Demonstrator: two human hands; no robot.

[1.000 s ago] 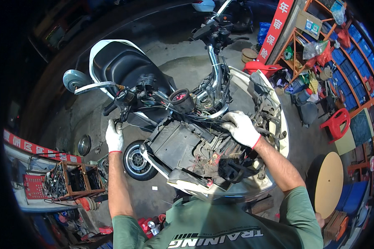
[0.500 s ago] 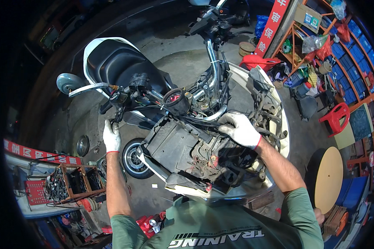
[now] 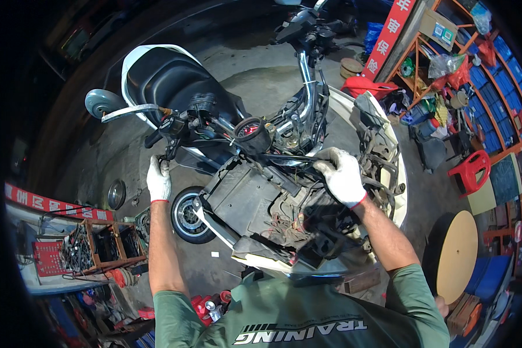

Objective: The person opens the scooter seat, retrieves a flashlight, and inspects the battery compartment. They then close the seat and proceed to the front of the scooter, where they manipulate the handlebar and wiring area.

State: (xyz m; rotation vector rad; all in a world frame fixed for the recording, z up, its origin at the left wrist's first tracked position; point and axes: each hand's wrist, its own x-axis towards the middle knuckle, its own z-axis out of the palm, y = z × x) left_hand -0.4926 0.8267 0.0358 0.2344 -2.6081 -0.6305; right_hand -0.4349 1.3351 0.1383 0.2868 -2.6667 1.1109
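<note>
A partly stripped scooter stands before me, its black seat [image 3: 162, 87] at the far left and its round gauge [image 3: 249, 129] in the middle. My left hand [image 3: 159, 178], in a white glove, is closed at the dark handlebar lever [image 3: 165, 158] below the left grip [image 3: 152, 140]; its fingertips are partly hidden. My right hand [image 3: 343, 177], gloved too, is closed around a black cable [image 3: 293, 160] that runs from beneath the gauge. Below it lie the open front body [image 3: 246, 194] and a tangle of thin wires [image 3: 284, 226].
A mirror [image 3: 102, 103] sticks out at the left, above the front wheel [image 3: 188, 216]. Cream body panels [image 3: 397, 168] curve round the right side. Further right are a red stool [image 3: 471, 172], a round tan board [image 3: 458, 255] and orange shelving [image 3: 519, 139]. A tool rack [image 3: 104, 243] stands at the lower left.
The view has shifted slightly, so the scooter sits a little higher and to the right. Both hands keep their places on it, with the right hand turned slightly more upright.
</note>
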